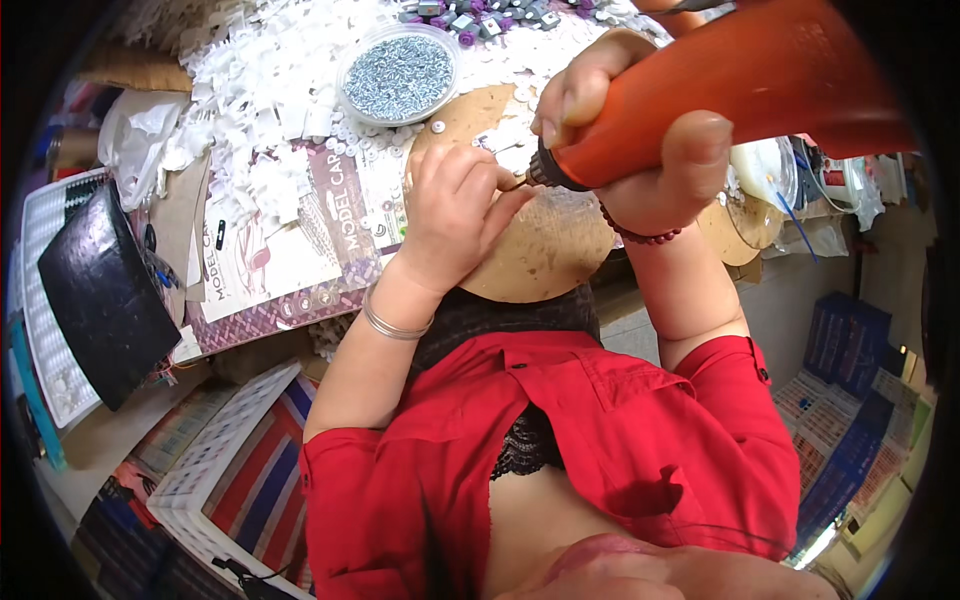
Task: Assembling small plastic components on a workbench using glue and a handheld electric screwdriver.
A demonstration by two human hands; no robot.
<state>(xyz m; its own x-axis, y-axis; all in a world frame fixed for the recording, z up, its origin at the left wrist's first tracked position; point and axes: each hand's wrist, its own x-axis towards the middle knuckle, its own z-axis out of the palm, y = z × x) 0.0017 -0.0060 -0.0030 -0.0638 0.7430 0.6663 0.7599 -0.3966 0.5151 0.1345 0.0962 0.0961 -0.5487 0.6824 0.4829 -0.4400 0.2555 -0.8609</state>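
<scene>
My right hand (662, 188) is wrapped around an orange-red electric screwdriver (720, 85), which points down and to the left. Its black nose (552, 168) reaches the fingertips of my left hand (452, 205). Those fingers are pinched together at the bit, and whatever lies between them is too small and covered to make out. Both hands are over a round brown board (545, 255) at the table's near edge. Just beyond my left hand stands a round clear tub (345, 85) of small silvery screws (400, 75).
White plastic parts (270, 75) are heaped across the back left, with small white discs around the tub. Grey and purple pieces (490, 18) lie at the far edge. Printed cardboard (300, 255) covers the left tabletop. A black tray (105, 290) leans over a white crate (55, 350).
</scene>
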